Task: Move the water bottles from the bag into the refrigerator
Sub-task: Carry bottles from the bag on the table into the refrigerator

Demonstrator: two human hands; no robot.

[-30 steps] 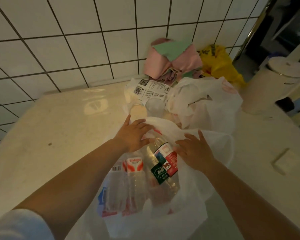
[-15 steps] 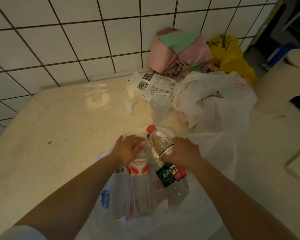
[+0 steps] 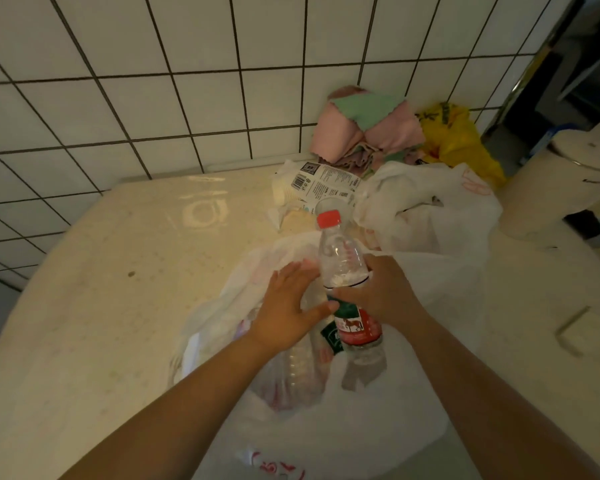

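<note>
The water bottle point(image 3: 343, 265) is a clear, ribbed plastic cylinder with a smooth red screw cap and a glossy red and green label round its lower half. It stands nearly upright with its base low in the mouth of the white plastic bag point(image 3: 378, 427), cap leaning slightly away from the person. The right hand point(image 3: 381, 292) grips it at mid-body from the right, fingers curled round the far side and the thumb pressed across the front just above the label. The left hand point(image 3: 288, 306) rests just left of the bottle, fingers spread and fairly straight, palm down on the bag's thin, crinkled film; its thumb tip nearly meets the right thumb in front of the bottle.

Below and left of the held bottle, other bottles point(image 3: 295, 372) lie inside the bag, their ribbed clear walls and red-and-white labels showing dimly through the translucent film. The bag sits on a pale, glossy, speckled stone countertop point(image 3: 118, 289).

Just behind the bottle's cap stands a clear plastic cup point(image 3: 329, 207), and beside it a white wrapper point(image 3: 326, 183) printed with barcodes and small text. To the right of the bottle lies a second crumpled white plastic bag point(image 3: 426, 209). Further behind, against the white square-tiled wall point(image 3: 153, 81) with dark grout, is a soft heap of pink and green cloths point(image 3: 368, 129), with a shiny yellow plastic bag point(image 3: 458, 140) to its right. Far right of the bottle stands a cream cylindrical bin point(image 3: 548, 188) with a rounded lid.
</note>
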